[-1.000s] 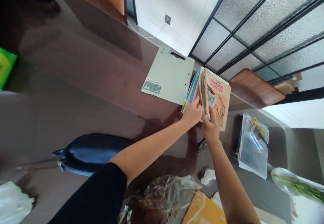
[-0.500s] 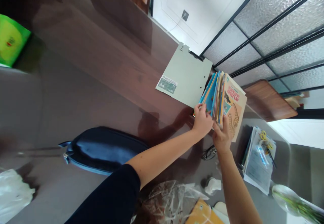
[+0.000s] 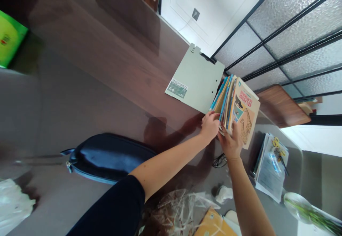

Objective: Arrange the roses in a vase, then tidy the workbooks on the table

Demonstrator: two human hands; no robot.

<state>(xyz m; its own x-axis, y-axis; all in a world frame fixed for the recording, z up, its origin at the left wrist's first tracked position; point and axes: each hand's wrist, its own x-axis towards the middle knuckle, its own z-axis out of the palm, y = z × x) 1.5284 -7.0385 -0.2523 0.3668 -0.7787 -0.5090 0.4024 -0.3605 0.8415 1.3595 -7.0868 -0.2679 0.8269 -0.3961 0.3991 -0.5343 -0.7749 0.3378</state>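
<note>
A row of thin picture books (image 3: 226, 97) stands on edge at the table's far right corner; the outermost cover shows giraffes. My left hand (image 3: 210, 126) is closed at the near left end of the row, its fingers curled over the book edges. Beside it, my right hand (image 3: 230, 141) grips the near end of the books, with fingers reaching onto the giraffe cover. A pale green A4 clipboard folder (image 3: 195, 81) lies flat just left of the books. Parts of the fingers are hidden among the books.
A dark blue zip pouch (image 3: 112, 157) lies on the table to the left. Nearer me are clear plastic wrapping (image 3: 184, 211) and a crumpled white tissue (image 3: 224, 194). Right of my arm, papers (image 3: 271, 175) carry yellow scissors (image 3: 276, 142). A wooden chair back (image 3: 283, 106) stands beyond the table.
My left hand has moved slightly left and towards me along the books. The right hand has shifted a little left, and a gap between the left-hand books looks wider.
</note>
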